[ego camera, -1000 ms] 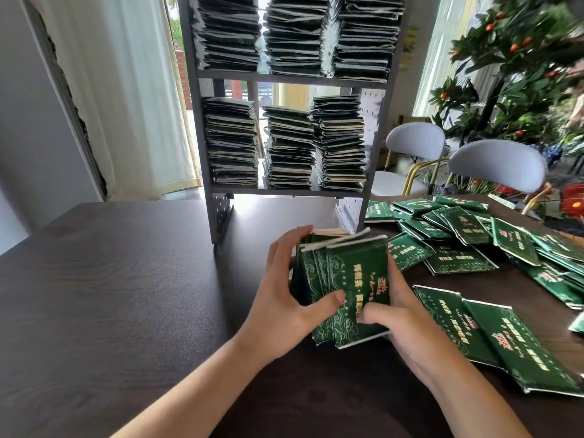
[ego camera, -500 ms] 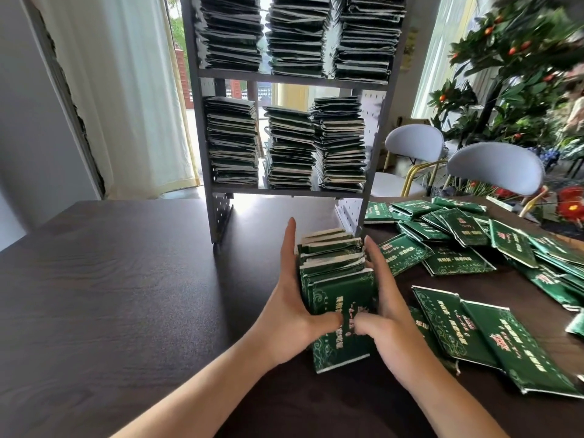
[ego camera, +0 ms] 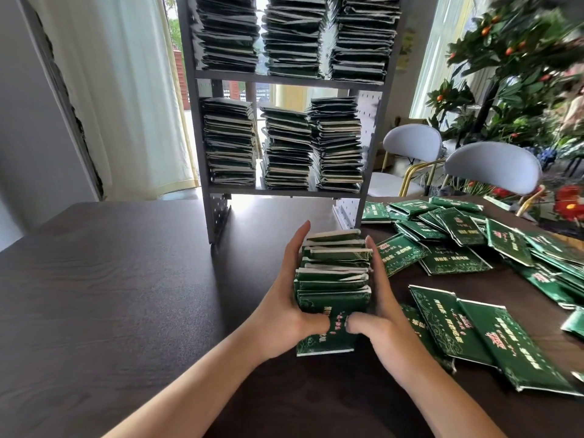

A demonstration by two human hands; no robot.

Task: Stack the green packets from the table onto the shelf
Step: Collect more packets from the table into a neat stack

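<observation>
Green packets (ego camera: 334, 273) are standing as one bundle on the dark table (ego camera: 120, 279), just in front of the shelf (ego camera: 284, 79), and I am seeing them squeezed between two hands. My left hand (ego camera: 286, 306) is pressing the left side of the bundle with its fingers straight and pointing away from me, and its thumb is lying across the front packet. My right hand (ego camera: 380, 311) is doing the same on the right side, with its thumb also on the front packet, so both thumbs are almost meeting in the middle. Both hands are flat against the bundle, not curling around it. The bottom edge of the front packet is touching the table.

To the right, many loose packets (ego camera: 455, 229) are lying flat and overlapping on the table, and two more (ego camera: 474, 330) are lying near my right hand. On the shelf, three stacks (ego camera: 284, 147) are sitting side by side on the lower level, and more stacks (ego camera: 290, 33) are filling the upper level. Behind the table two white chairs (ego camera: 493, 167) and a plant with small orange fruits (ego camera: 512, 58) are standing. A pale curtain (ego camera: 126, 90) is hanging at the left.
</observation>
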